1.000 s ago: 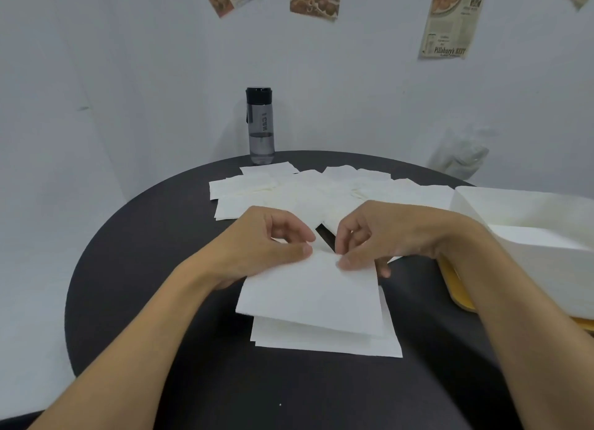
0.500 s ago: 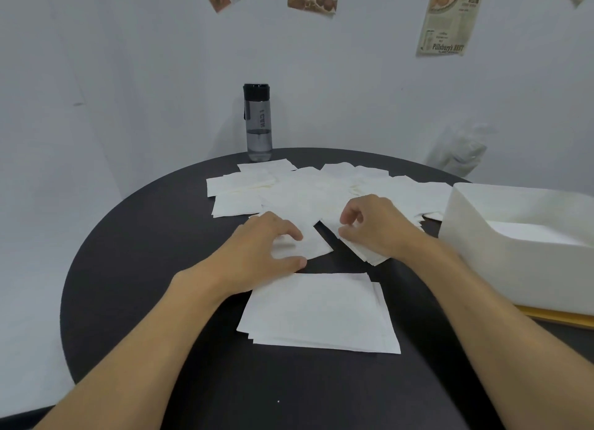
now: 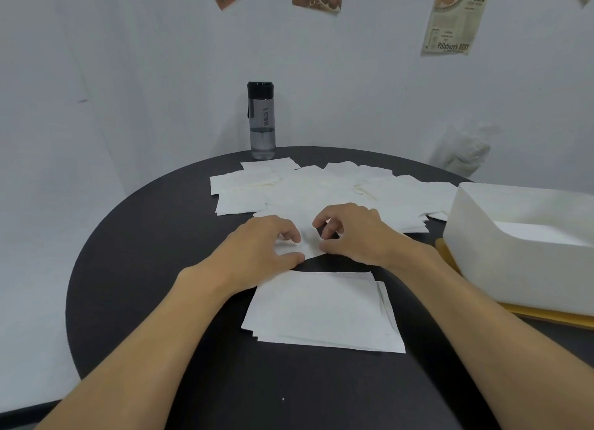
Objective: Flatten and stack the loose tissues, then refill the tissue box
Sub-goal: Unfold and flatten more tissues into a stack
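1. My left grip [image 3: 266, 249] and right grip [image 3: 353, 236] pinch one thin white tissue [image 3: 306, 241] at the near edge of the loose white tissues [image 3: 321, 188].
2. The flat white tissue stack [image 3: 321, 310] lies nearer me on the round black desk [image 3: 144, 253].
3. The open white tissue box [image 3: 514, 269] stands at my right.

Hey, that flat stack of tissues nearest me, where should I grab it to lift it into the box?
Drop the loose tissue first. Probably by its two short ends, one hand coming from each side. The stack of tissues lies flat on the table, so slide fingers under, thumbs on top; its right edge is fanned, so clamp all layers there.
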`<state>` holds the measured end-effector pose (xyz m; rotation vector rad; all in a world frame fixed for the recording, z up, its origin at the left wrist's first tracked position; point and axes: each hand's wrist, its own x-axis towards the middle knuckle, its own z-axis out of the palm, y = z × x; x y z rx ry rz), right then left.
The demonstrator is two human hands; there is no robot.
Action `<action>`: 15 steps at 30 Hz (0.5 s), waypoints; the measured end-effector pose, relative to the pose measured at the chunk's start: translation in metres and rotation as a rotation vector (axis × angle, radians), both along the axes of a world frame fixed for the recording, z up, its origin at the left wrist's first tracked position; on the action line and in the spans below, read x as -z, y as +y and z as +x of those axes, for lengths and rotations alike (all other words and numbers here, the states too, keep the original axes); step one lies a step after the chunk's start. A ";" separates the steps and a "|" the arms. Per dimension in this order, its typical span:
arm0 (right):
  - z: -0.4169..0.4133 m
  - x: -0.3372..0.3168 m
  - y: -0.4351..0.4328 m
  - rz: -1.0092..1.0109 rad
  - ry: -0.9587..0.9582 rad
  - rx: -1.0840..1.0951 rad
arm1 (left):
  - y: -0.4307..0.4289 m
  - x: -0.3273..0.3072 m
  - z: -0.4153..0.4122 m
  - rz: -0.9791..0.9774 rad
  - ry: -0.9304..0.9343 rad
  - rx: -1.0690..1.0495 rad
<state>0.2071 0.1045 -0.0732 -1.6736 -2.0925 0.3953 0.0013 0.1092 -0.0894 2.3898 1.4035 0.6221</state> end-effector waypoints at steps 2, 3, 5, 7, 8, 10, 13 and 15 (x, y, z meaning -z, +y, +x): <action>-0.003 0.001 -0.001 -0.005 0.023 -0.003 | 0.000 0.001 0.000 0.003 -0.009 0.006; -0.003 0.001 -0.001 -0.005 0.035 -0.004 | 0.000 0.001 0.000 0.006 -0.026 0.006; -0.003 0.000 -0.002 0.004 0.098 -0.009 | -0.001 0.000 0.001 0.014 -0.072 -0.009; -0.002 -0.004 -0.004 0.012 0.234 -0.021 | 0.000 -0.001 0.001 0.066 -0.118 -0.040; -0.001 -0.007 -0.005 0.013 0.308 -0.028 | 0.001 -0.003 0.001 0.097 -0.158 -0.061; 0.001 -0.015 -0.008 0.016 0.418 -0.038 | 0.000 -0.007 0.001 0.130 -0.267 -0.111; 0.005 -0.025 -0.012 0.024 0.518 -0.044 | -0.001 -0.013 0.001 0.095 -0.409 -0.194; 0.008 -0.031 -0.014 0.038 0.581 -0.058 | -0.003 -0.019 0.003 0.022 -0.533 -0.246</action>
